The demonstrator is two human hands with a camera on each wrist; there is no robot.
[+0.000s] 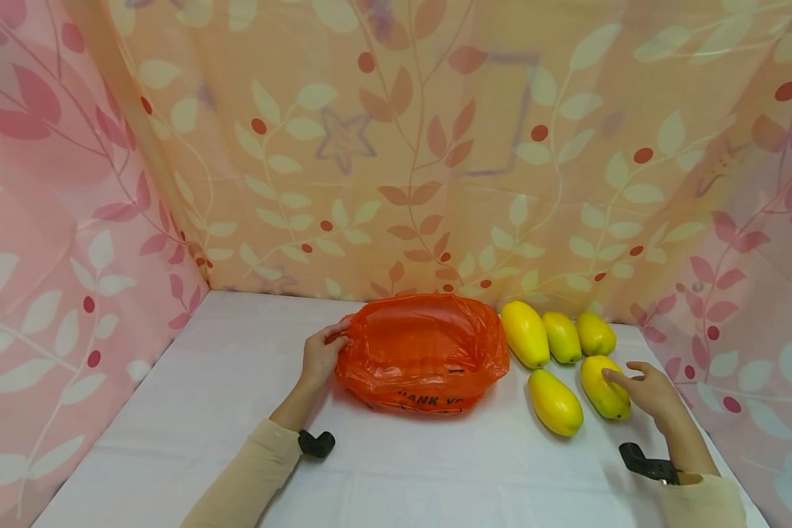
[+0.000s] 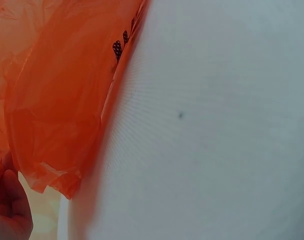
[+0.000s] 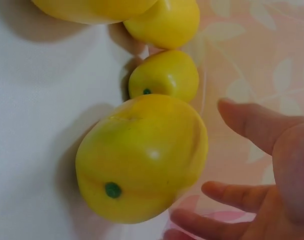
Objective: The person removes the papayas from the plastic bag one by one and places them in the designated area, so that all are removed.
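An orange-red plastic bag (image 1: 429, 341) with black lettering lies on the white table, its mouth spread wide. At its left edge my left hand (image 1: 320, 359) pinches the thin plastic; the left wrist view shows curled fingers (image 2: 14, 202) at the bag's rim. My right hand (image 1: 652, 396) is beside the nearest right-hand yellow fruit (image 1: 605, 389), a smooth, mango-like oval. Its thumb overlaps that fruit in the head view. In the right wrist view, a gap separates the spread fingers (image 3: 237, 195) from the fruit, which has a dark green stem spot.
Another yellow fruit (image 1: 556, 403) lies between that one and the bag. Behind stand three more in a row, the leftmost fruit (image 1: 525, 334) close against the bag's right side. Patterned curtains (image 1: 409, 147) enclose the white table (image 1: 396, 477) at the back and sides.
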